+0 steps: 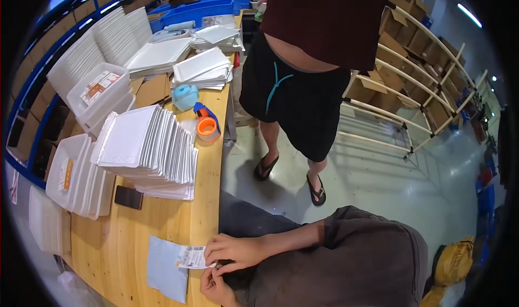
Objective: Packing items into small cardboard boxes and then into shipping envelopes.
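At the near edge of the wooden table, my right hand has its fingers closed on a white printed label. Below it my left hand is pinched at the label's near end, its fingertips meeting those of the right hand. What lies between the left fingertips is partly hidden. The label's far end overlaps a flat pale blue mailer lying on the tabletop. Farther up the table stands a tall stack of white padded envelopes, with a dark phone beside its base.
An orange-and-blue tape dispenser and a light blue roll sit behind the envelopes. White plastic trays line the left side. A person in black shorts stands across the table's right edge. Racks with cartons are behind.
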Tool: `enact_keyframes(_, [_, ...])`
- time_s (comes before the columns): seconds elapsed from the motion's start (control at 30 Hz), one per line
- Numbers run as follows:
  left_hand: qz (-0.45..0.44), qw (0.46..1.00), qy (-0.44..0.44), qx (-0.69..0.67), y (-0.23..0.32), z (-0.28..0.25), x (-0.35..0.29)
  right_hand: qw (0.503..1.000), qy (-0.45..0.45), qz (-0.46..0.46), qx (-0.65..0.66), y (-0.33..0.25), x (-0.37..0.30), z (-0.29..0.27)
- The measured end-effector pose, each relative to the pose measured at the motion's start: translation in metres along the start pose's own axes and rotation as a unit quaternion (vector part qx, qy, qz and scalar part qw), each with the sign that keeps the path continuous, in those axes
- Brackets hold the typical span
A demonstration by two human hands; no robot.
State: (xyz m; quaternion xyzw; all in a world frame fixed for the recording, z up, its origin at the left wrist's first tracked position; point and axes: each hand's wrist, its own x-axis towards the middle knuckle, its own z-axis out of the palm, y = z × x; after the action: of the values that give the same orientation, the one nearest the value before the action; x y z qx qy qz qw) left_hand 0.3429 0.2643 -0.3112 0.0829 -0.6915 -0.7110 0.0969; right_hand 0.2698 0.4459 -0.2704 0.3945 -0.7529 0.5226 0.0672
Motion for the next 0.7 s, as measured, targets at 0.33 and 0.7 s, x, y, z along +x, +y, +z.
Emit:
enact_keyframes(0.33, [-0.010,0.994,0.000,0.113,0.006,-0.016,-0.019,0.986,-0.047,0.048,0.155,0.006,0.014,-0.010])
enact_keyframes(0.7, [0.032,0.681,0.473,0.558,-0.007,-0.317,-0.150,0.608,0.031,0.343,0.716,0.013,0.043,-0.090])
